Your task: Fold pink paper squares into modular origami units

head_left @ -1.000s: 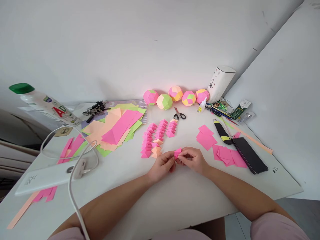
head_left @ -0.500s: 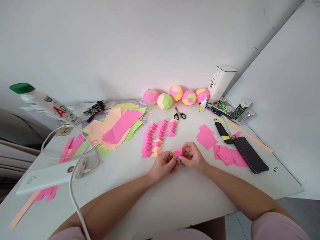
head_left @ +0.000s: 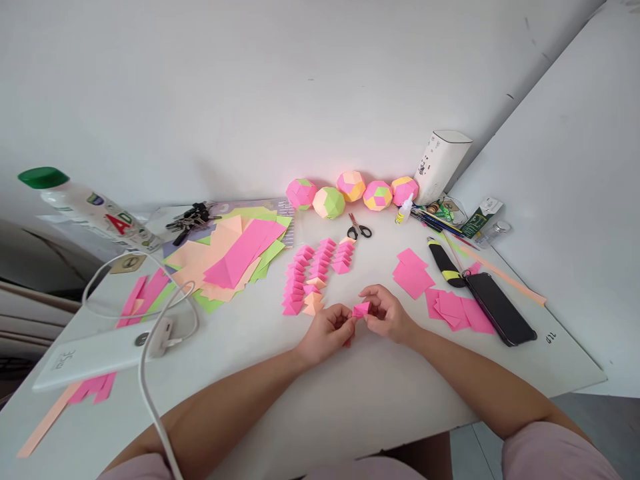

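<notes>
A small folded piece of pink paper is pinched between my two hands, low over the table's middle. My left hand grips its left side with thumb and fingers. On the other side, my right hand holds the right edge between thumb and fingertips. Just beyond my left hand stand rows of folded paper units, mostly pink with a few peach ones. Pink paper squares lie flat to the right of my right hand, and more pink squares sit near the phone.
Scissors lie behind the rows. Paper balls line the wall beside a glue bottle. A cutter and phone are right; coloured sheets, a power bank, its cable and a spray bottle left.
The folded pink paper has turned and tilted slightly between my fingers, shifting a little right. My right hand's fingers have changed their hold; my left hand has barely moved.
</notes>
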{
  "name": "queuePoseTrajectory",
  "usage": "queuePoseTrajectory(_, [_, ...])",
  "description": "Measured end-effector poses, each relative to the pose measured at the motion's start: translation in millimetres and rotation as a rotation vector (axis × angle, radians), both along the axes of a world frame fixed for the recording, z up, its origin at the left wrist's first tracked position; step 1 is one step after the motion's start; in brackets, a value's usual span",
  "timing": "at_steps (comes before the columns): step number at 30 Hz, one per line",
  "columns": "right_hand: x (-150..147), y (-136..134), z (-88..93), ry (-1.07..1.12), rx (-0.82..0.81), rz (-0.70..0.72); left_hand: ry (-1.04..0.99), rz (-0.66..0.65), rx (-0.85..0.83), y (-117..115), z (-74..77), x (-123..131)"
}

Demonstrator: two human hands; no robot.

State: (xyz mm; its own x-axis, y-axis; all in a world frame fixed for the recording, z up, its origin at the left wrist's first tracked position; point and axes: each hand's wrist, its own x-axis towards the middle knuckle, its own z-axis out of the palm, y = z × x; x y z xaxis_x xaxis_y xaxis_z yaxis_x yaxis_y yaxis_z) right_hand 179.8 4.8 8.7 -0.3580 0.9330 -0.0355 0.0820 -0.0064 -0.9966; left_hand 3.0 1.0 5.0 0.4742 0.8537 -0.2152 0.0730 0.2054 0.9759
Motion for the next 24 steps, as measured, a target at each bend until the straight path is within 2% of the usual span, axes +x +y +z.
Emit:
queuePoseTrajectory(9, [2,1,-5.5,0.038,-0.015,0.019,-0.032,0.007,-0.027,-2,3.3,-2])
queuePoseTrajectory(11, [2,1,-6.1,-0.006,0.083,0.035,-0.04,0.004,-0.024,-2,4.2,-3])
queuePoseTrajectory(15, [2,4,-8.3,-0.107,0.485,0.073,-0.084,-0.02,-0.026,-2,4.4,-4])
queuePoseTrajectory(17, [2,6,-9.7,-0.126,0.627,0.047,-0.099,-0.029,-0.019,-1,3.8,-4])
queuePoseTrajectory(21, [3,10,-9.2,-0.187,0.748,0.001,-0.14,-0.025,-0.03,1,2.3,-2])
queuePoseTrajectory(24, [4,12,-5.3,-0.205,0.77,-0.034,-0.179,0.001,-0.06,2,1.3,-1])
